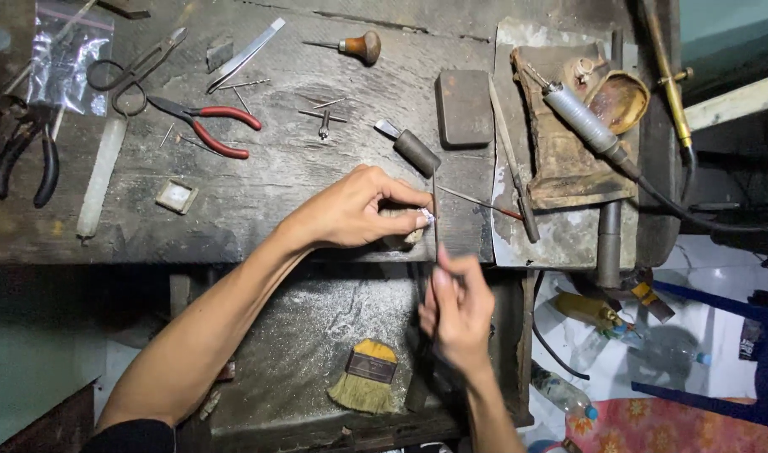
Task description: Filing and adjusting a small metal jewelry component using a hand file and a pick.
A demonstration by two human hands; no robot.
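Observation:
My left hand (357,210) rests on the front edge of a worn wooden workbench (300,159), its fingertips pinching a small shiny metal piece (425,217) against a wooden peg. My right hand (457,308) is below the bench edge, gripping a thin needle file (435,214) that stands nearly upright and touches the small piece. The file's lower part is hidden inside my fingers.
On the bench lie red-handled pliers (216,126), shears (136,71), black-handled pliers (27,155), tweezers (245,54), a wooden-handled awl (359,46), a dark block (464,107) and a rotary handpiece (581,119). A tray below holds metal dust and a brush (365,377).

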